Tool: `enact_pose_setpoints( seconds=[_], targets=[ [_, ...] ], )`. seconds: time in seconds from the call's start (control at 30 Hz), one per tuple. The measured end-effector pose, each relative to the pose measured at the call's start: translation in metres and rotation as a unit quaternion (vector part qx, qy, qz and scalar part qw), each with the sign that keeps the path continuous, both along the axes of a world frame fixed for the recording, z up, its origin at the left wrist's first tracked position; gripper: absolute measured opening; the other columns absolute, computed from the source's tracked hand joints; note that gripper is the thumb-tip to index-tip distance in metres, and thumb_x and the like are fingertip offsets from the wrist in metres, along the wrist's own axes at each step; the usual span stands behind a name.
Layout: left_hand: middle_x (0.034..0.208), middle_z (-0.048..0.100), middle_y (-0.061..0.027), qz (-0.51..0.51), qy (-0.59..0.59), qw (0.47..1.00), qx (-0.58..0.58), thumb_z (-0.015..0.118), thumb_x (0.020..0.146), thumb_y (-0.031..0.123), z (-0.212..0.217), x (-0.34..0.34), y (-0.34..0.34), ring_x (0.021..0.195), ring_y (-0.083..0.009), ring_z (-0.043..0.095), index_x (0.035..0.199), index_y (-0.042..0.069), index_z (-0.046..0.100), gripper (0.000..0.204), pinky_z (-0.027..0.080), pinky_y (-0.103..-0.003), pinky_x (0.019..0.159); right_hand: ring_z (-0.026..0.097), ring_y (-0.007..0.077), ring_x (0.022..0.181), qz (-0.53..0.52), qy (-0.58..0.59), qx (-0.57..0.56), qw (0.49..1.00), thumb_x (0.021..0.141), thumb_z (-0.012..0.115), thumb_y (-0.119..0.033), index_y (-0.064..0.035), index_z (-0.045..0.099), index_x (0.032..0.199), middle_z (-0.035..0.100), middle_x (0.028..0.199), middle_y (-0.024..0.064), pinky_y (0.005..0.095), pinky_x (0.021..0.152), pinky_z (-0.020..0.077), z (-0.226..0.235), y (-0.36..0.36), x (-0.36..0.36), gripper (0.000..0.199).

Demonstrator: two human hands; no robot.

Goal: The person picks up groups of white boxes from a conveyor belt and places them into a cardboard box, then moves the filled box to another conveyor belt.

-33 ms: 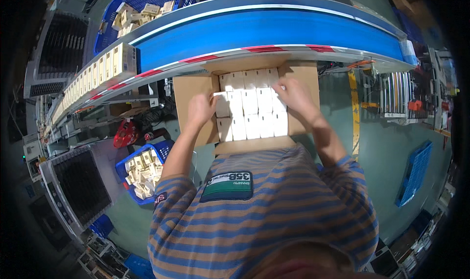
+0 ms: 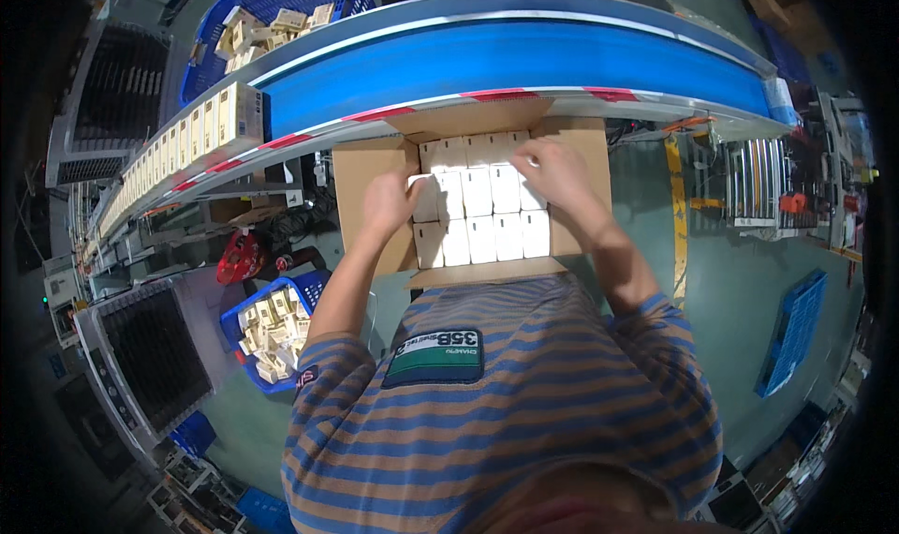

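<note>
In front of me an open cardboard carton (image 2: 446, 279) holds several upright white boxes (image 2: 479, 193) packed in three rows. My left hand (image 2: 386, 204) is at the carton's left side, fingers bent and thumb at the corner of the leftmost white box (image 2: 425, 202) in the middle row. Part of that grip is hidden by the hand itself. Over the far right corner of the carton is my right hand (image 2: 558, 172), thumb and forefinger curved and slightly apart, with nothing visible between them. It covers part of the boxes there.
A blue conveyor belt (image 2: 524, 64) runs just beyond the carton. Upright cream boxes (image 2: 208, 127) line up along its left stretch. Blue baskets of loose boxes stand behind the belt (image 2: 208, 39) and at my left (image 2: 240, 315). A blue pallet (image 2: 792, 332) lies on the right.
My right hand has lifted slightly up and away from the middle row, its thumb and forefinger parting a little. The left hand has shifted slightly at the leftmost box, which sits a little lower.
</note>
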State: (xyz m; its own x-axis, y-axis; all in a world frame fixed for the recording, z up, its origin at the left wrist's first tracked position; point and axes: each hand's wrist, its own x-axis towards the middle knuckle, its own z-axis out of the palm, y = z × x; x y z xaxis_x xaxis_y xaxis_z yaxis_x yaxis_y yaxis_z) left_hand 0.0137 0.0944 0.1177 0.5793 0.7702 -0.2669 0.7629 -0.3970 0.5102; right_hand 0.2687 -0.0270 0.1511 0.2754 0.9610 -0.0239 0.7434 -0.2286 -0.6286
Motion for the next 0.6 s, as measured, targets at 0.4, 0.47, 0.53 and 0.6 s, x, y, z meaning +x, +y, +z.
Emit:
enact_pose_setpoints(
  seconds=[0.4,0.47,0.53,0.6],
  targets=[
    [0.105,0.064,-0.0136,-0.149,-0.039,0.988,-0.009,0.069,0.074,0.043,-0.023,0.013,0.004,0.100,-0.0323,0.060,0.117,0.012,0.058,0.054,0.048,-0.043,0.084,0.062,0.0338,0.095,0.202,-0.015,-0.217,0.955,0.077,0.065,-0.040,-0.0115,0.065,0.112,0.064,0.107,0.0169,0.0423,0.084,0.0478,-0.037,0.030,-0.015,0.045],
    [0.101,0.065,-0.0135,-0.078,-0.194,0.967,0.143,0.071,0.075,0.033,0.005,-0.005,0.032,0.095,-0.0322,0.061,0.112,0.009,0.060,0.046,0.048,-0.042,0.082,0.064,0.0307,0.092,0.181,0.041,0.001,0.983,0.079,0.065,-0.032,-0.0065,0.064,0.111,0.065,0.105,0.0163,0.0380,0.082,0.0489,-0.009,0.053,-0.010,0.041],
    [0.098,0.064,-0.0137,-0.008,-0.264,0.892,0.367,0.072,0.073,0.025,0.036,-0.036,0.089,0.088,-0.0321,0.061,0.106,0.005,0.061,0.040,0.048,-0.041,0.079,0.064,0.0266,0.090,0.128,0.127,0.053,0.982,0.081,0.067,-0.028,-0.0039,0.063,0.111,0.066,0.104,0.0155,0.0340,0.080,0.0495,0.048,0.087,-0.019,0.039],
    [0.095,0.063,-0.0175,0.085,-0.238,0.880,0.402,0.071,0.074,0.025,0.073,-0.074,0.160,0.087,-0.0353,0.059,0.104,0.001,0.059,0.040,0.047,-0.043,0.078,0.065,0.0242,0.089,0.079,0.119,0.124,0.982,0.081,0.068,-0.029,-0.0034,0.063,0.111,0.066,0.103,0.0153,0.0327,0.078,0.0498,0.050,0.123,-0.015,0.040]
  ],
)
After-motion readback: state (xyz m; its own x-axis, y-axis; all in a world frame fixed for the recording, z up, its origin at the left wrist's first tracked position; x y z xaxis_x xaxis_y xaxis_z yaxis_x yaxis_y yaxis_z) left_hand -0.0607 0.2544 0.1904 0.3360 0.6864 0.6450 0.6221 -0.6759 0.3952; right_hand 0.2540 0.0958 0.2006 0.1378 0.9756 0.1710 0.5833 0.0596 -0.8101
